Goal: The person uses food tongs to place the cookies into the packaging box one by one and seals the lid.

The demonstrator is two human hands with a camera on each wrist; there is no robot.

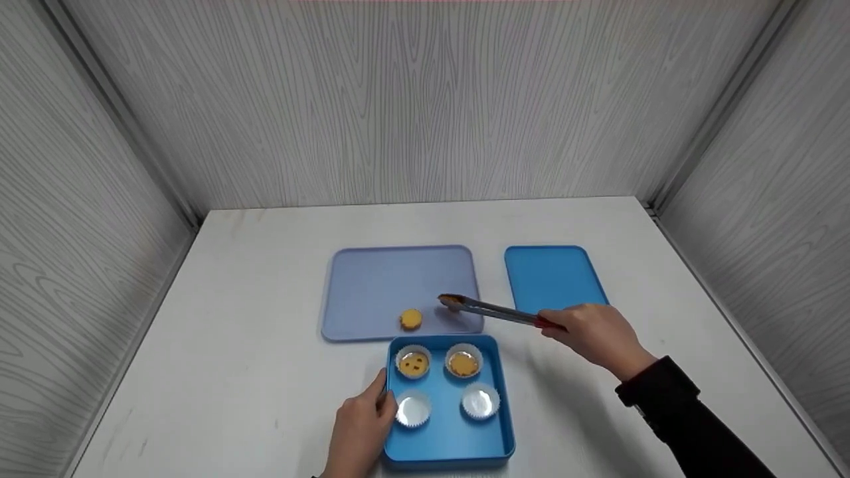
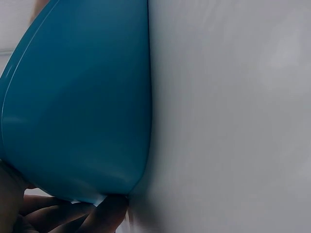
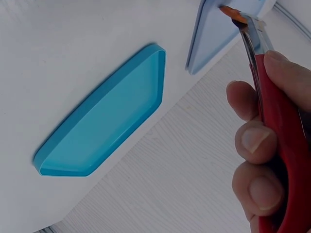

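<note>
My right hand [image 1: 591,335] grips red-handled metal tongs [image 1: 495,310]. Between the tips of the tongs is a brown cookie [image 3: 230,12], over the right part of the lavender tray [image 1: 358,292]. A yellow cookie [image 1: 411,319] lies near that tray's front edge. With my left hand [image 1: 362,425] I hold the left side of a blue box [image 1: 445,445], fingers against its outer wall. Inside the box, a cookie with dark spots [image 1: 414,364] sits in the back left paper cup and a plain yellow one [image 1: 463,363] in the back right cup. The front left cup [image 1: 413,408] and front right cup [image 1: 480,401] are bare.
A shallow blue lid-like tray [image 1: 554,275] lies to the right of the lavender tray, behind my right hand. The white table [image 1: 252,318] has wood-grain panels at the back [image 1: 398,99] and on both sides.
</note>
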